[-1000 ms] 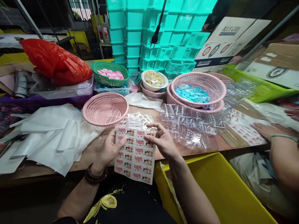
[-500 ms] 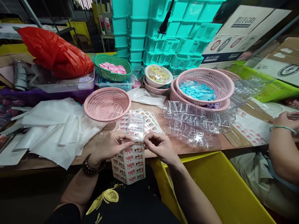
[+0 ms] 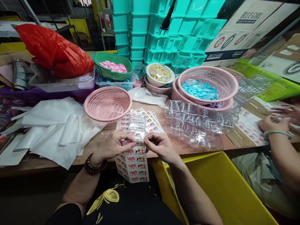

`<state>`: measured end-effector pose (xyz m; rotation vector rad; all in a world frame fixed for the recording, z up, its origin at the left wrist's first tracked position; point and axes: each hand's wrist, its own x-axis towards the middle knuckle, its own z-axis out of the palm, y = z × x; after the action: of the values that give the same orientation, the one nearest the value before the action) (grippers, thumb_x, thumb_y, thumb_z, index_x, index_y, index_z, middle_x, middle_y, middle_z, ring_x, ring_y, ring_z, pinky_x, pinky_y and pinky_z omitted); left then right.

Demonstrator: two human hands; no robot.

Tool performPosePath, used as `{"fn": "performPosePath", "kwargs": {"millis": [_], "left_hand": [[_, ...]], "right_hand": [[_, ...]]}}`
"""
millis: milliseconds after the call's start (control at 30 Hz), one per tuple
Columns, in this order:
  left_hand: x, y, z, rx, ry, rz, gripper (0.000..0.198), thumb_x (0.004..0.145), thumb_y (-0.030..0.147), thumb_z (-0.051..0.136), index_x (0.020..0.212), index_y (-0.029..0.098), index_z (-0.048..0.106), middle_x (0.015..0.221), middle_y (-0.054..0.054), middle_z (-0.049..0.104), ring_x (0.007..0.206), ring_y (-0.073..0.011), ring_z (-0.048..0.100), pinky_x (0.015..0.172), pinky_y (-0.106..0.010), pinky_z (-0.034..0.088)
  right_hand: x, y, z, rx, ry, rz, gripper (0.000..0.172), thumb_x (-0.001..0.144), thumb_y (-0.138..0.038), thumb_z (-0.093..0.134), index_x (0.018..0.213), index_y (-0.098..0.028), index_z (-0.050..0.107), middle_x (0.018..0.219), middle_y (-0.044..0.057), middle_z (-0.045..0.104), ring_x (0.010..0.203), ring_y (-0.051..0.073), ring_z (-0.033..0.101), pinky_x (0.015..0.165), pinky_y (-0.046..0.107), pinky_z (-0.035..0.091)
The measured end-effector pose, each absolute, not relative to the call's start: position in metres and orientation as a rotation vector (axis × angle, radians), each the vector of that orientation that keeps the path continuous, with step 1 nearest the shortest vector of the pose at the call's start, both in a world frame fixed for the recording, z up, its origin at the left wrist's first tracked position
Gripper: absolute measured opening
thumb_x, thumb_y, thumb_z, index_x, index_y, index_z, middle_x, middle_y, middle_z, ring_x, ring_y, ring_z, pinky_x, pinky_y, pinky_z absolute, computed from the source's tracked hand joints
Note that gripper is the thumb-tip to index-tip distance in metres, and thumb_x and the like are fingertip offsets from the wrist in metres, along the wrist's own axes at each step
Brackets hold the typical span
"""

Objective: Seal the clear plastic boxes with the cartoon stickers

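Observation:
My left hand [image 3: 118,143] and my right hand [image 3: 160,146] face each other at the near end of a small clear plastic case [image 3: 137,126]. Thumb and forefinger are pinched together on each hand, with a small sticker between them at the case's near edge; the fingers partly cover it. Under the case and hands is a sticker sheet [image 3: 134,167] with red lettering and cartoon animals, its lower part hanging over the table edge toward my lap. More sticker sheets [image 3: 152,121] lie fanned out behind.
A pink basket [image 3: 107,104] stands behind my left hand, near white backing paper [image 3: 51,131]. Clear plastic trays [image 3: 199,117] lie right, before a pink basket of blue pieces [image 3: 208,82]. Far right, a co-worker's hands [image 3: 276,123] work at the table. A yellow box [image 3: 217,187] stands below.
My hands stay pinched at the case's near edge, almost unmoved. The hanging sheet has shifted slightly right. The co-worker's hands have come further into view, toward the left.

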<state>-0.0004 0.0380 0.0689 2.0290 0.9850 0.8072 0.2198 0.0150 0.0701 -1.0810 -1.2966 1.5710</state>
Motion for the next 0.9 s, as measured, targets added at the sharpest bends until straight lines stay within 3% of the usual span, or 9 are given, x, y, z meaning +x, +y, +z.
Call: {"fn": "performPosePath", "kwargs": {"millis": [167,300,367,500,667,800,900], "left_hand": [[0.002,0.038,0.063,2.145,0.782,0.963,0.015,0.09,0.031,0.071,0.083,0.021,0.079,0.072,-0.001,0.074,0.067,-0.0133,0.064,0.076,-0.029,0.05],[0.003,0.037,0.059,2.224,0.756,1.058,0.018,0.091,0.033,0.069,0.083,0.021,0.079,0.078,-0.003,0.075,0.073,-0.0145,0.067,0.078,-0.03,0.049],[0.002,0.036,0.056,2.168,0.814,1.024,0.017,0.091,0.031,0.069,0.082,0.019,0.078,0.076,-0.003,0.075,0.07,-0.0139,0.066,0.071,-0.027,0.049],[0.0,0.035,0.054,1.975,0.976,0.904,0.015,0.087,0.029,0.069,0.082,0.016,0.075,0.076,-0.003,0.074,0.067,-0.0138,0.066,0.063,-0.023,0.049],[-0.001,0.034,0.054,1.785,1.006,0.753,0.02,0.082,0.033,0.068,0.075,0.015,0.074,0.072,-0.004,0.072,0.065,-0.0141,0.062,0.061,-0.024,0.046],[-0.001,0.033,0.048,1.61,0.988,0.683,0.023,0.081,0.036,0.067,0.075,0.014,0.072,0.07,-0.003,0.069,0.063,-0.0132,0.057,0.061,-0.024,0.043],[0.0,0.032,0.045,1.547,0.996,0.689,0.026,0.08,0.039,0.068,0.074,0.013,0.071,0.067,-0.002,0.066,0.064,-0.0132,0.054,0.062,-0.024,0.042]], "right_hand": [[0.219,0.017,0.062,-0.971,-1.197,1.868,0.038,0.068,-0.048,0.085,0.07,-0.016,0.065,0.06,-0.003,0.06,0.054,0.008,0.053,0.055,0.023,0.043],[0.215,0.016,0.057,-0.957,-1.173,1.992,0.038,0.066,-0.047,0.086,0.068,-0.016,0.063,0.057,-0.005,0.055,0.05,0.006,0.046,0.052,0.022,0.039],[0.212,0.012,0.057,-1.015,-1.246,1.781,0.031,0.074,-0.043,0.08,0.072,-0.017,0.064,0.063,-0.004,0.058,0.056,0.008,0.05,0.056,0.023,0.043],[0.204,-0.001,0.057,-1.057,-1.59,1.045,0.005,0.087,-0.024,0.064,0.087,-0.02,0.066,0.082,0.002,0.067,0.076,0.015,0.063,0.071,0.029,0.052],[0.199,-0.013,0.048,-0.961,-1.878,0.376,0.011,0.089,-0.014,0.063,0.096,-0.022,0.066,0.089,0.006,0.069,0.085,0.018,0.066,0.074,0.031,0.056],[0.197,-0.016,0.042,-0.961,-1.914,0.323,0.024,0.083,-0.023,0.074,0.104,-0.02,0.062,0.094,0.007,0.068,0.087,0.021,0.067,0.075,0.035,0.058],[0.196,-0.015,0.04,-0.994,-1.885,0.368,0.015,0.088,-0.021,0.07,0.1,-0.02,0.062,0.091,0.007,0.067,0.086,0.019,0.067,0.072,0.032,0.058]]}}
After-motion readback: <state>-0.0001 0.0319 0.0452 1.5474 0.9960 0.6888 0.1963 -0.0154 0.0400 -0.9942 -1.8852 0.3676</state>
